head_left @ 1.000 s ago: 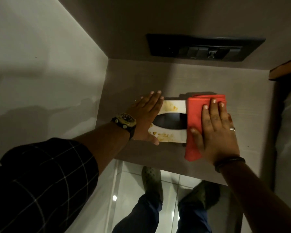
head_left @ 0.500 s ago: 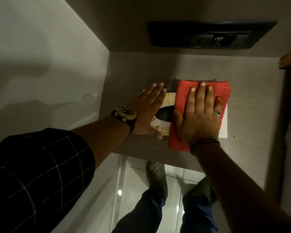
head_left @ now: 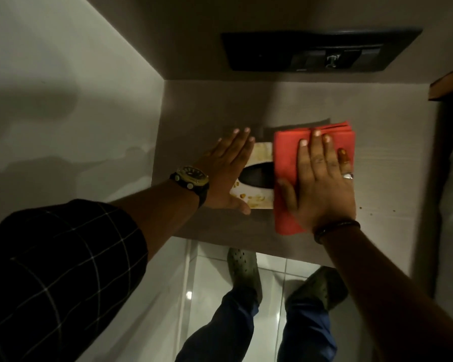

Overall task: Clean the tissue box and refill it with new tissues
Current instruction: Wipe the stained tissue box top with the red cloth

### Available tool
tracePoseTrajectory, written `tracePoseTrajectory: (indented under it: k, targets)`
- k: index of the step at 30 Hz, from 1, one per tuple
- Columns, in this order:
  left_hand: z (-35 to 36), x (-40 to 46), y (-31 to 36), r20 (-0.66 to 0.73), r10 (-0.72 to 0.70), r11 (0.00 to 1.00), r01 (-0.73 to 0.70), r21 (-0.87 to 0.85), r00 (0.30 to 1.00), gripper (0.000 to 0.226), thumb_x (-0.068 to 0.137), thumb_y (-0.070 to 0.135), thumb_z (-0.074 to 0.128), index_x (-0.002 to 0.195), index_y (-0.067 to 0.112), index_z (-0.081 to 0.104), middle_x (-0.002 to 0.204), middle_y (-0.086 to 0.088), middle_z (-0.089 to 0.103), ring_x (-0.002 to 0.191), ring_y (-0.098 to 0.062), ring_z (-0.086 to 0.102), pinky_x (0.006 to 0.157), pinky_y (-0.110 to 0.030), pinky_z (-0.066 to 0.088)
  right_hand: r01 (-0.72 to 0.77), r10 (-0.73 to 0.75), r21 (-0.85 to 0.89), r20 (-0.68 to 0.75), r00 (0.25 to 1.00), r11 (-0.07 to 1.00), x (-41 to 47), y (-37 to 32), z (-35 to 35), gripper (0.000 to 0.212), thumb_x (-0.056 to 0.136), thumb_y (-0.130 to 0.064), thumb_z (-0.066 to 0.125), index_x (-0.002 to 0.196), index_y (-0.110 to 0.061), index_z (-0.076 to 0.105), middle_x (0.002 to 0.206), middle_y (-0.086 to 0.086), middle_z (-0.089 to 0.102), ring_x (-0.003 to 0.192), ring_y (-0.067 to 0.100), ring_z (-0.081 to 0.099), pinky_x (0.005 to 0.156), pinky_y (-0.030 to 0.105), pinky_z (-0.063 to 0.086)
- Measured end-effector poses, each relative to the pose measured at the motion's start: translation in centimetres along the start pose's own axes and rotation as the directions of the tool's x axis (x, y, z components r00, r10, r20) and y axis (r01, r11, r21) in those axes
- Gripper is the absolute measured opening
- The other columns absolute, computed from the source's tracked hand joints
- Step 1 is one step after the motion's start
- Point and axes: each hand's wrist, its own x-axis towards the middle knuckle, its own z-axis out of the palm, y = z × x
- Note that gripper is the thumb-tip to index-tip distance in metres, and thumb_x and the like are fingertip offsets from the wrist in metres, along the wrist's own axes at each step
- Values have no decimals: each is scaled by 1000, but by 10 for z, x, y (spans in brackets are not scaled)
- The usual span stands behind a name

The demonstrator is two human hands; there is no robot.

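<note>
A white tissue box (head_left: 258, 202) lies flat on a pale, faintly wood-grained worktop (head_left: 392, 178), near its front edge and toward the left corner where two plain walls meet. The box top is smooth and rectangular with a dark oval slot (head_left: 259, 175) in the middle, and it carries yellowish-brown smears and crumbs along its near and far edges. The left hand (head_left: 226, 169) lies open and flat, fingers straight and together, pressing on the left end of the box with the thumb along the box's near side; it grips nothing. A chunky watch (head_left: 192, 178) with a yellowish bezel and dark strap sits on that wrist, above a dark sleeve (head_left: 63, 270) crossed with thin pale check lines. The right hand (head_left: 322, 184) is also spread open, palm down on a red cloth (head_left: 288, 152), holding it flat against the right part of the box. The cloth is soft, matte and folded into a thick rectangle whose stacked layers show at the far right corner; it hides the right half of the box and hangs past its near edge. A ring (head_left: 348, 175) and a dark braided bracelet (head_left: 336, 227) show on the right hand and wrist. A dark rectangular switch panel (head_left: 319, 50) is set in the back wall above. Below the worktop edge are glossy white floor tiles (head_left: 272, 283), two green perforated clogs (head_left: 242, 270) and blue trouser legs (head_left: 220, 330).
</note>
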Motion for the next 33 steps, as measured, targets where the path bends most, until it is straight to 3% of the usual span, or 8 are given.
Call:
tracePoseTrajectory:
  k: [10,12,15,18,21,24,29,33]
  targets:
    - [2,-2,-1,-57,7,1000,-8,-25,998,144,55,87,57,147,9,-21,159,-12,-23,145,-28,-22,115,-40,-14,-462,466,63,-86,880,884,25,-46,1,76,99,-58,20,155,-6,12,162,20,9,150,38,6,119,56,5]
    - [3,-2,0,-59,8,1000,-9,-21,998,144,56,88,56,148,8,-19,159,-13,-21,145,-28,-20,116,-41,-11,-470,476,80,-82,876,879,29,-56,2,77,99,-60,19,155,-7,14,162,20,10,149,39,7,119,58,6]
    - [3,-2,-2,-63,7,1000,-8,-27,998,140,60,84,59,148,9,-19,159,-12,-21,145,-28,-20,119,-43,-7,-282,284,41,-52,957,958,22,-55,2,78,97,-62,24,154,-9,18,161,20,15,148,41,11,116,58,4]
    - [5,-2,-5,-61,15,999,-17,-40,998,139,59,86,56,147,14,-23,159,-9,-23,144,-24,-24,116,-41,-11,56,-55,-38,22,998,998,12,-42,2,78,93,-62,30,154,-13,21,161,18,17,148,41,14,116,58,7]
    - [5,-1,-5,-60,7,999,-10,-48,998,141,54,89,54,148,17,-23,157,-4,-27,142,-21,-25,114,-38,-11,396,-386,-105,102,917,912,9,-17,0,76,92,-62,32,152,-14,30,160,15,24,146,42,20,116,61,12]
    - [5,-1,-4,-56,-2,999,0,-37,998,144,52,89,55,146,17,-27,151,-2,-34,140,-21,-28,112,-38,-13,503,-493,-134,103,864,854,9,6,0,72,93,-61,34,150,-16,36,159,13,29,145,41,24,116,60,15]
    - [4,-2,-4,-42,-2,1000,1,-26,999,143,54,89,56,146,16,-27,150,-4,-36,139,-22,-31,111,-38,-16,228,-227,-61,29,974,972,8,3,-1,73,94,-59,34,153,-17,26,161,14,22,147,37,20,118,55,12]
    - [3,-4,-3,-38,-4,1000,3,-30,999,144,55,87,58,145,15,-29,149,-4,-37,138,-23,-32,112,-38,-16,-72,72,-6,-18,997,997,7,-3,-3,70,98,-54,29,155,-14,19,162,16,18,149,37,14,118,54,8]
